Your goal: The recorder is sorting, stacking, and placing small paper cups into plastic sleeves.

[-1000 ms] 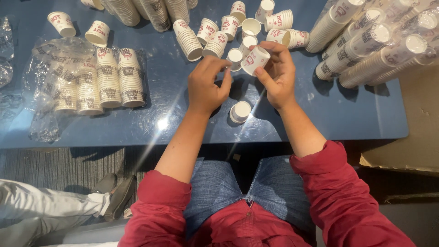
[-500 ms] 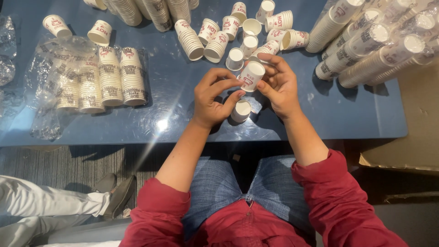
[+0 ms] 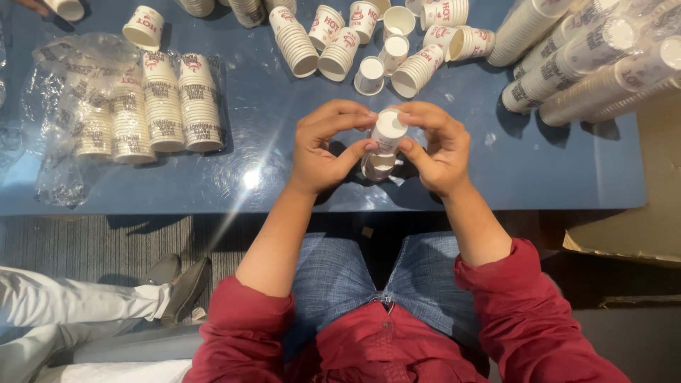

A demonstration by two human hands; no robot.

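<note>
Two hands, left hand [image 3: 326, 145] and right hand [image 3: 440, 145], both pinching one white paper cup [image 3: 388, 131] above a cup-strewn blue table [image 3: 269, 149].

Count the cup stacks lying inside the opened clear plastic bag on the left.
4, side by side in the clear plastic bag: stack one, stack two, stack three, stack four. The crinkled plastic may hide another on the far left.

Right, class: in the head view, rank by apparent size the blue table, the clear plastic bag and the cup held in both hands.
1. blue table
2. clear plastic bag
3. cup, smallest although nearest the camera.
</note>
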